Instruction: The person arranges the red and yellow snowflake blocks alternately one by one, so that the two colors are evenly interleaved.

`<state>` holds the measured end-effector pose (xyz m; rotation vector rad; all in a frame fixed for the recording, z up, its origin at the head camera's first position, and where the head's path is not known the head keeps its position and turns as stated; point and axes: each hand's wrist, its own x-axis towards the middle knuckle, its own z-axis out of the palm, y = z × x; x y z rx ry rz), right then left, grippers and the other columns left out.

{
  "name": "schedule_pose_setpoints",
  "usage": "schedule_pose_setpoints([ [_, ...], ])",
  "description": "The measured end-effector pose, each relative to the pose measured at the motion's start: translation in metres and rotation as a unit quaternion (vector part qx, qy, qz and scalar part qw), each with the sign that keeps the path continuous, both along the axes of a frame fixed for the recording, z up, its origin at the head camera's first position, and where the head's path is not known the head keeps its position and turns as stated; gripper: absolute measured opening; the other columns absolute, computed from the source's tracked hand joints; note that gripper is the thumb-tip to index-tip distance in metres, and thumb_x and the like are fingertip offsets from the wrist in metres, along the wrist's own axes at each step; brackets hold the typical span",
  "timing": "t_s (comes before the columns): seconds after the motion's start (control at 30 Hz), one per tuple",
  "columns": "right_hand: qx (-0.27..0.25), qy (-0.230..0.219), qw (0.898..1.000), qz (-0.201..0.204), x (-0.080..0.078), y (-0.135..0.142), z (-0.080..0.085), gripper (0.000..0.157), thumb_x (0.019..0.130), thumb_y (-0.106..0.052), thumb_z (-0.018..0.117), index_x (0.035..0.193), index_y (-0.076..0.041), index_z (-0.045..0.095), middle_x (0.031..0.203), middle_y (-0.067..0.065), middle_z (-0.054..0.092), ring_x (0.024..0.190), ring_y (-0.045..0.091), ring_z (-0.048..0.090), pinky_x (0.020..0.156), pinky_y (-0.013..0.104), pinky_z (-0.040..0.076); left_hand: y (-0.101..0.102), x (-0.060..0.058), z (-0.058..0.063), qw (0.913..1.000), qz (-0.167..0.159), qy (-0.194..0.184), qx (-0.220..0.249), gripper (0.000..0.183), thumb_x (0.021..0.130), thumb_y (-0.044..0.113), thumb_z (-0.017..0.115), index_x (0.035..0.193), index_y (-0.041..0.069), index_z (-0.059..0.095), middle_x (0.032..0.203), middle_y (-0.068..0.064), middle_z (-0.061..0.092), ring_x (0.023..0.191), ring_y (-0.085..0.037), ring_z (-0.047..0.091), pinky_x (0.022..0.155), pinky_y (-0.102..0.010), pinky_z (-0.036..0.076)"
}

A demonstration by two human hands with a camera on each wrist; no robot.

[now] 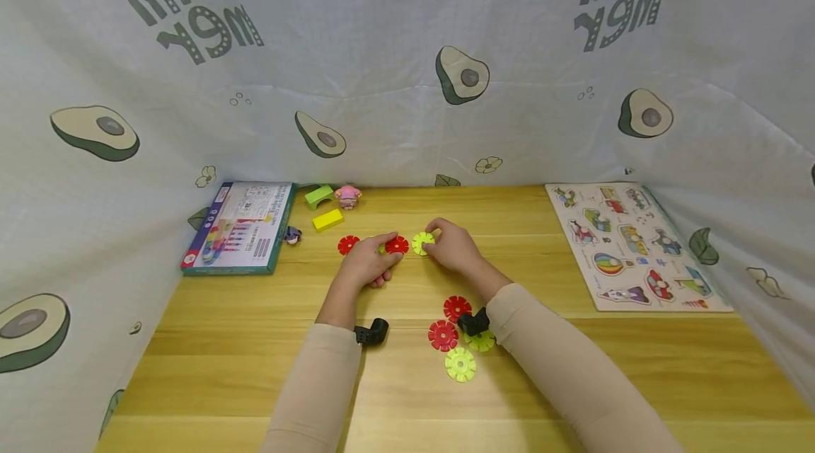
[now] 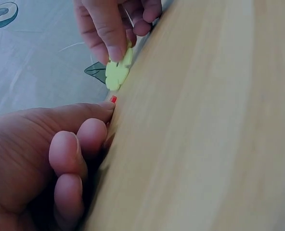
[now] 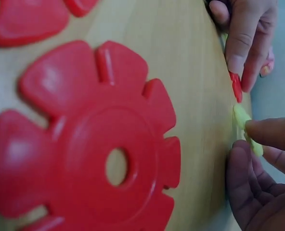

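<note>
Between thumb and fingers, my left hand (image 1: 369,262) pinches a red notched disc (image 1: 397,245), a flower-shaped plastic piece. A bit of yellow-green shows beside that disc, mostly hidden by the fingers. Just left of this hand is another red notched disc (image 1: 347,245). My right hand (image 1: 455,246) pinches a yellow-green notched disc (image 1: 422,243) by its edge. In the right wrist view the yellow-green disc (image 3: 247,129) is held edge-on close to the red one (image 3: 236,87). The left wrist view shows the yellow-green disc (image 2: 118,70) above my left thumb.
Red discs (image 1: 443,335) and yellow-green discs (image 1: 460,364) lie near my right forearm. At the back left are a boxed set (image 1: 245,226), a green block (image 1: 319,196), a yellow block (image 1: 327,220) and small figures (image 1: 347,197). A picture puzzle board (image 1: 630,248) lies right.
</note>
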<state>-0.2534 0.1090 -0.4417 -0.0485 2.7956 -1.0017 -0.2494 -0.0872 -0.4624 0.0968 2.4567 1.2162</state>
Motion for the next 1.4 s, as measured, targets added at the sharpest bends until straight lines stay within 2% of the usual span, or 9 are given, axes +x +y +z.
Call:
schedule_pose_setpoints([
  [0.3, 0.044, -0.012, 0.999, 0.009, -0.003, 0.003, 0.000, 0.030, 0.085, -0.030, 0.068, 0.105, -0.011, 0.058, 0.069, 0.003, 0.055, 0.060, 0.016, 0.049, 0.055, 0.028, 0.039, 0.003, 0.000, -0.004, 0.9999, -0.001, 0.010, 0.002, 0.055, 0.086, 0.038, 0.064, 0.138, 0.035, 0.043, 0.057, -0.008, 0.060, 0.039, -0.017, 0.052, 0.043, -0.029, 0.050],
  [0.53, 0.032, -0.005, 0.999, 0.021, -0.001, 0.006, -0.002, 0.030, 0.086, -0.031, 0.066, 0.106, -0.011, 0.058, 0.071, 0.005, 0.055, 0.058, 0.017, 0.050, 0.053, 0.029, 0.041, 0.003, 0.001, -0.002, 0.9998, -0.007, 0.018, -0.005, 0.054, 0.087, 0.039, 0.063, 0.137, 0.035, 0.044, 0.057, -0.008, 0.061, 0.039, -0.017, 0.052, 0.042, -0.029, 0.050],
  [0.77, 0.029, 0.000, 0.999, 0.022, 0.002, 0.010, -0.003, 0.033, 0.085, -0.031, 0.067, 0.111, -0.012, 0.058, 0.083, 0.005, 0.054, 0.068, 0.019, 0.050, 0.058, 0.030, 0.041, 0.002, 0.003, -0.002, 0.9996, -0.007, 0.025, 0.010, 0.062, 0.083, 0.039, 0.068, 0.139, 0.033, 0.042, 0.058, -0.008, 0.061, 0.039, -0.016, 0.052, 0.042, -0.029, 0.050],
  [0.93, 0.017, -0.004, 1.000, 0.019, 0.003, 0.012, -0.007, 0.033, 0.084, -0.030, 0.068, 0.111, -0.012, 0.059, 0.085, 0.005, 0.054, 0.071, 0.020, 0.050, 0.059, 0.030, 0.042, 0.002, 0.004, -0.003, 0.9996, 0.001, 0.021, 0.017, 0.061, 0.084, 0.036, 0.067, 0.139, 0.031, 0.042, 0.059, -0.008, 0.062, 0.040, -0.017, 0.052, 0.044, -0.030, 0.051],
  [1.17, -0.024, -0.008, 1.000, 0.014, 0.008, 0.018, -0.011, 0.035, 0.084, -0.031, 0.068, 0.114, -0.015, 0.058, 0.090, 0.005, 0.056, 0.075, 0.020, 0.052, 0.063, 0.031, 0.044, 0.002, 0.006, -0.003, 0.9998, 0.004, 0.021, -0.002, 0.055, 0.088, 0.037, 0.063, 0.138, 0.032, 0.043, 0.059, -0.007, 0.061, 0.040, -0.017, 0.052, 0.044, -0.030, 0.050],
  [1.4, -0.077, -0.028, 0.996, 0.017, 0.028, 0.030, -0.009, 0.035, 0.085, -0.028, 0.068, 0.116, -0.017, 0.057, 0.092, 0.005, 0.056, 0.077, 0.020, 0.052, 0.065, 0.030, 0.045, 0.004, 0.009, -0.004, 0.9987, -0.004, 0.050, -0.010, 0.055, 0.087, 0.040, 0.063, 0.138, 0.033, 0.044, 0.058, -0.004, 0.062, 0.040, -0.017, 0.053, 0.043, -0.031, 0.050],
])
